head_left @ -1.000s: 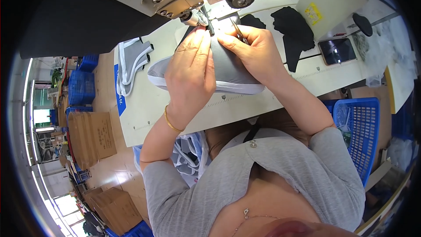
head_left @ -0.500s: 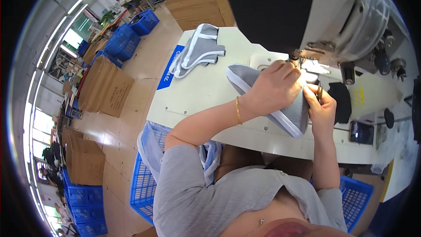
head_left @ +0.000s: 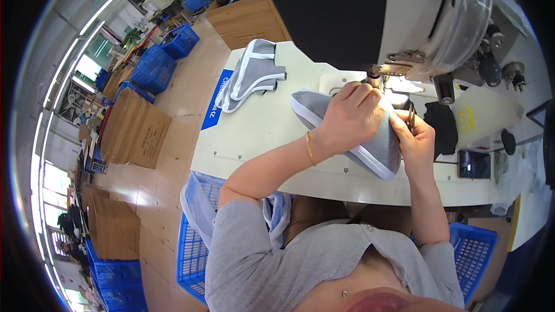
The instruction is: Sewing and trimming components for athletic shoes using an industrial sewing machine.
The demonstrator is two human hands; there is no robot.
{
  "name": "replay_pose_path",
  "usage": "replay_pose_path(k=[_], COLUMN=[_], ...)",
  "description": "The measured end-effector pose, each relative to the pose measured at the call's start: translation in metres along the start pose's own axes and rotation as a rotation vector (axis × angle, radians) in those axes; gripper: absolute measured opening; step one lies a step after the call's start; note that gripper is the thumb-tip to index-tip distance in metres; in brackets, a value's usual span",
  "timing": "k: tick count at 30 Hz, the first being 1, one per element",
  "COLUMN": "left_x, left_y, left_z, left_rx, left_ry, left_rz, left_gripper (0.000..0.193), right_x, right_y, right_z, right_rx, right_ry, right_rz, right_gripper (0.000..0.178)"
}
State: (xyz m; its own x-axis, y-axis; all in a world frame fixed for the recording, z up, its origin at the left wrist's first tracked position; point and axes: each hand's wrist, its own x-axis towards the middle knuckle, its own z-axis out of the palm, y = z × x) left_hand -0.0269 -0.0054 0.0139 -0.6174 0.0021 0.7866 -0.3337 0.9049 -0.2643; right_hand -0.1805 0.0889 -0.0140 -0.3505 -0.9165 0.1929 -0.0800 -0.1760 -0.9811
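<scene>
1. Main thing first: we've got a gray fabric piece (head_left: 384,145) with a white band along its lower edge, lying at a slant on the pale tabletop (head_left: 254,150), right by the needle area of the sewing machine (head_left: 413,26).
2. Our left hand (head_left: 351,117) is on top of it, fingers bunched and closed on the fabric near the lit needle area. We can't see the tips, they're tucked out of sight. There's a gold bracelet (head_left: 310,149) on that wrist.
3. Our right hand (head_left: 416,136) is at the other side of the piece — fingers wrapped round a small dark tool (head_left: 411,117) that sticks up from them, thumb against the fabric's edge. Too small for us to say exactly what tool it is.
4. Off to the left we have a pile of gray parts with white trim (head_left: 245,78), well apart from both hands.
5. Just right of the right hand there's some black fabric (head_left: 442,130), with a phone (head_left: 474,164) lying near it.
6. Below the tabletop we spot a blue basket (head_left: 192,257) with a clear plastic bag (head_left: 196,202) at its top — plus another blue crate (head_left: 474,251) over on the right.
</scene>
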Motion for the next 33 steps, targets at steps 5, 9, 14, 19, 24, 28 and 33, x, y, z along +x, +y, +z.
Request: replay_pose_path(k=[5,9,14,19,24,28,33], left_x=[-0.001,-0.006,-0.011,-0.01,-0.012,-0.01,-0.009], left_y=[0.004,0.011,0.014,0.016,0.01,0.008,0.006], left_z=[-0.001,-0.003,-0.004,-0.002,-0.002,-0.001,0.0], left_rx=[-0.041,-0.067,-0.03,-0.022,-0.035,-0.034,-0.035], left_ry=[-0.016,-0.105,-0.123,-0.125,-0.123,-0.132,-0.147], left_rz=[-0.009,-0.072,-0.128,-0.116,-0.119,-0.117,-0.114], left_gripper=[0.036,0.035,0.033,0.034,0.033,0.032,0.033], right_x=[0.0,-0.001,-0.005,-0.006,-0.003,0.0,0.006], right_y=[-0.002,-0.002,-0.006,-0.003,-0.003,-0.001,0.004], right_z=[0.002,0.002,0.003,0.001,0.004,0.005,0.005], right_rx=[-0.023,-0.004,0.013,0.046,0.06,0.087,0.056], right_ry=[-0.005,-0.007,-0.036,-0.022,-0.024,-0.021,0.014], right_rz=[-0.05,-0.065,-0.022,-0.026,-0.018,-0.032,-0.103], right_gripper=[0.017,0.019,0.02,0.02,0.019,0.019,0.02])
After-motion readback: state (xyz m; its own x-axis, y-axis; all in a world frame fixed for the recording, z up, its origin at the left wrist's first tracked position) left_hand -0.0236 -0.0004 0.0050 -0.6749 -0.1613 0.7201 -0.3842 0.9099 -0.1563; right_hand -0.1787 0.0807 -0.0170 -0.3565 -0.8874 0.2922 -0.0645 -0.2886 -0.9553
